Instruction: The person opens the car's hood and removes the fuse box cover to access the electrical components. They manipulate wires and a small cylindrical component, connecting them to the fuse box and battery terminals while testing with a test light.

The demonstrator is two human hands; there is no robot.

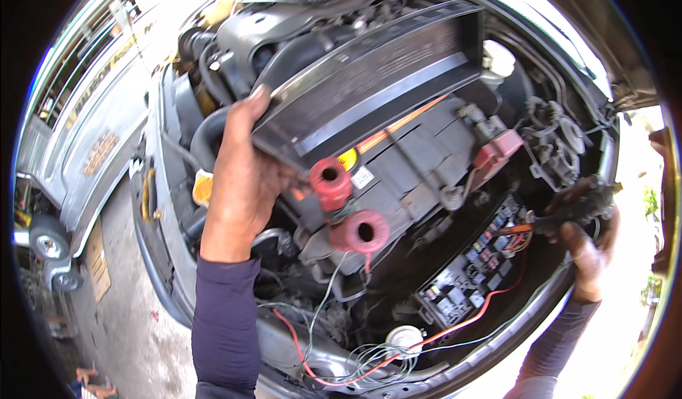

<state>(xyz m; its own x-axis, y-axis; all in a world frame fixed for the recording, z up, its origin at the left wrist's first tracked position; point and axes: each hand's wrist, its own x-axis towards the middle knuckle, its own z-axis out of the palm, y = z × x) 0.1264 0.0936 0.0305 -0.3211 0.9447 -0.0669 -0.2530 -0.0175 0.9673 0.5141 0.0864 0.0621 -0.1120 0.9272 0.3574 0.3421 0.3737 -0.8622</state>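
Observation:
My left hand [241, 157] grips the left end of a long black fuse box cover [383, 72], thumb over its edge. The cover is tilted above the car battery [419, 164], its hollow inside facing me. Just right of my left fingers, a red clamp with two round handle ends [366, 232] sits at the battery's near left corner, a thin green wire running from it. At the right, my right hand [590, 250] is closed around a dark tool [579, 211]; its exact kind is unclear. Its orange end points at the open fuse box [469, 271], which shows several fuses and relays.
Red and green wires [383, 360] lie coiled over the front of the engine bay by a round white cap [405, 338]. A red terminal cover [496, 150] is at the battery's far right. The engine [277, 36] is behind; a silver vehicle [106, 129] stands at the left.

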